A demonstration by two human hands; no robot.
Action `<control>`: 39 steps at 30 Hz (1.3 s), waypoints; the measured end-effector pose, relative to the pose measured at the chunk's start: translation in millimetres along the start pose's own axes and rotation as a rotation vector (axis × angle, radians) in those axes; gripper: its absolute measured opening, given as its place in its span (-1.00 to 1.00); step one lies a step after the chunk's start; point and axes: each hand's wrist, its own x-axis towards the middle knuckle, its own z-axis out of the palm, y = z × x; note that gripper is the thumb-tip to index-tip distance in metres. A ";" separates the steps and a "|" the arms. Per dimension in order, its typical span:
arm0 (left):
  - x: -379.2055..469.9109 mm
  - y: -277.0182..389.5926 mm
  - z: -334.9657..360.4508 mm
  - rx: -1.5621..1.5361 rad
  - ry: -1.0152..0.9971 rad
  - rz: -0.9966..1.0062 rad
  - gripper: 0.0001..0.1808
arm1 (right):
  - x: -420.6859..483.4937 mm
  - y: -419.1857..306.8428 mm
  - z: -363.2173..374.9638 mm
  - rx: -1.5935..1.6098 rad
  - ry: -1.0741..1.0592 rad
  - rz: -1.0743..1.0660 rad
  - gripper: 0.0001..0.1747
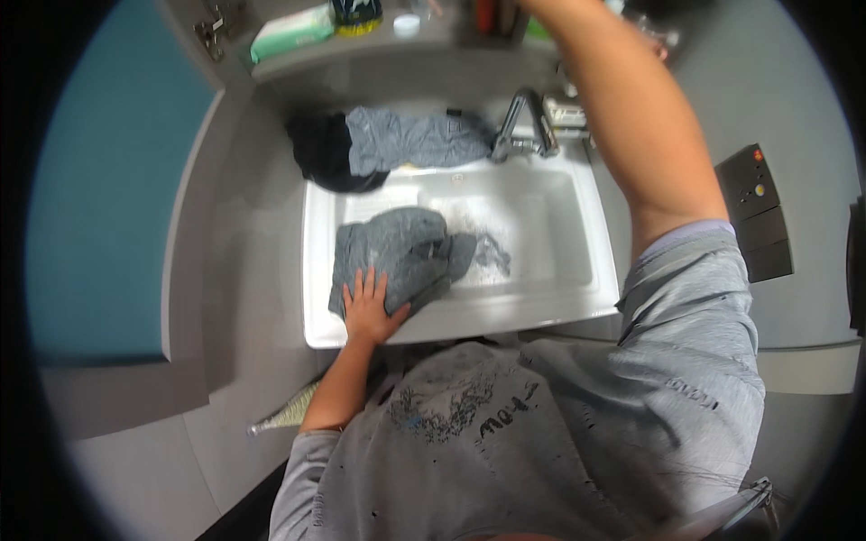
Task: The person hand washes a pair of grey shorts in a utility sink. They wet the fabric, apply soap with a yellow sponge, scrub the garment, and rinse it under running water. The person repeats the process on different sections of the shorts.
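My left hand [367, 308] lies flat with its fingers spread on a wet grey garment [392, 250], which is bunched on the left side of a white sink [602, 270]. Part of the garment reaches into the basin, where some suds or water [492, 257] show. My right arm is raised toward the shelf at the top, and its hand is out of view. Behind the basin, a light grey-blue garment [419, 138] and a black cloth [328, 149] lie along the sink's back edge, left of the faucet [524, 125].
An open cabinet shelf [379, 51] above holds a green-and-white packet [292, 32], a dark jar [356, 15] and a white cap [406, 26]. A teal cabinet door [115, 189] stands at the left. Wall sockets [754, 209] are at the right.
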 end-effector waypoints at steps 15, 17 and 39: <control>-4.9 1.1 0.0 0.004 -0.002 0.024 -0.14 | -243.9 105.3 455.8 0.146 -0.489 -0.085 -0.63; -6.0 4.6 1.3 -0.053 0.016 -0.070 -0.06 | -247.1 105.7 484.8 0.262 -0.557 0.150 -0.48; -44.9 11.1 22.6 -0.108 0.306 0.134 -0.50 | -194.9 -144.5 369.5 0.468 -0.189 -0.939 -0.47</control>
